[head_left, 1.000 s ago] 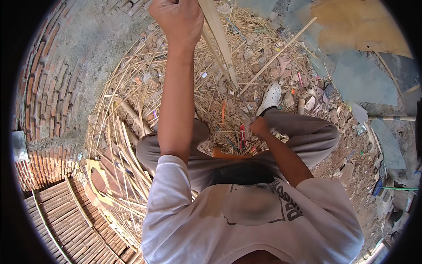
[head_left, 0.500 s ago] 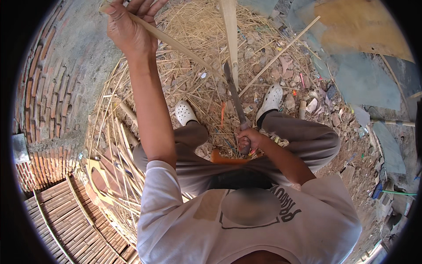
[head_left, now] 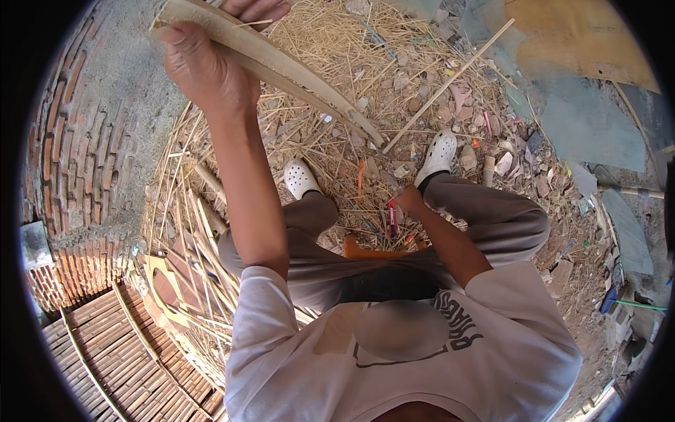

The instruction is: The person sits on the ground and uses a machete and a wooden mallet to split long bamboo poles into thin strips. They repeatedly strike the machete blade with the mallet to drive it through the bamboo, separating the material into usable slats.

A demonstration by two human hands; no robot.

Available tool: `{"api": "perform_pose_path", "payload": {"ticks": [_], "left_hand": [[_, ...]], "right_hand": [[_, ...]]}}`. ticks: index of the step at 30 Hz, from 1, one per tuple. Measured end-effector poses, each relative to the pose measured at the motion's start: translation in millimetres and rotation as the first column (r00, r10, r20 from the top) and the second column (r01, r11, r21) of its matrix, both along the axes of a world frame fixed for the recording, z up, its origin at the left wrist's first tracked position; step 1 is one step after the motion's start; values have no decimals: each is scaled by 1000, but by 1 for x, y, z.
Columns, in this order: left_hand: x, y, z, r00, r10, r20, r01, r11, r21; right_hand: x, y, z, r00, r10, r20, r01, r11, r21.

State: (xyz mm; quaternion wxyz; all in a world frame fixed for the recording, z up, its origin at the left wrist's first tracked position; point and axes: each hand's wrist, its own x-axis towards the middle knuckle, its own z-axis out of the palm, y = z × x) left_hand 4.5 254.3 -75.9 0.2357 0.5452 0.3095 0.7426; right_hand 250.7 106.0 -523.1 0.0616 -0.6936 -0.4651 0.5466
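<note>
At the upper left my left hand (head_left: pixel 211 74) grips two bamboo strips (head_left: pixel 285 67), its thumb on the near one and its fingers partly past the top edge. The pale strips lie together and slant down to the right, their far ends meeting near the ground between my feet. Low in front of my right knee, my right hand (head_left: pixel 409 200) is closed round a large knife (head_left: pixel 391 180). Only a short, blurred bit of the blade shows; the handle is hidden in the fist.
Bamboo shavings (head_left: pixel 316 42) and rubble cover the ground around my white clogs (head_left: pixel 301 179). One long thin stick (head_left: pixel 450 84) lies ahead to the right. A brick wall (head_left: pixel 70 141) rises at the left above a bamboo slat platform (head_left: pixel 105 359). Glass-like sheets (head_left: pixel 583 126) lie at the right.
The second strip, which stood upright ahead of me, has come over to the left against the first one in my left hand. My right hand has shifted slightly right, and the knife blade has swung down.
</note>
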Motion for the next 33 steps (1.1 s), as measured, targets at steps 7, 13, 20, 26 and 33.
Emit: {"api": "perform_pose_path", "payload": {"ticks": [7,13,20,26,33], "left_hand": [[-30,-9,-6,995,94,-20,-94,996,-11],[-47,-23,-9,972,227,-60,-227,974,2],[13,-24,-4,932,218,-288,-204,976,78],[-27,-42,16,943,160,-293,-153,987,46],[-196,-153,167,998,-49,-32,55,979,194]], "right_hand": [[-3,-19,14,177,-740,-649,-329,577,-747],[-47,-24,19,797,-332,-505,94,894,-438],[-15,14,11,930,-237,-279,205,969,-142],[5,3,60,963,-117,-243,138,988,69],[23,-5,-9,983,-176,-62,180,980,81]]}}
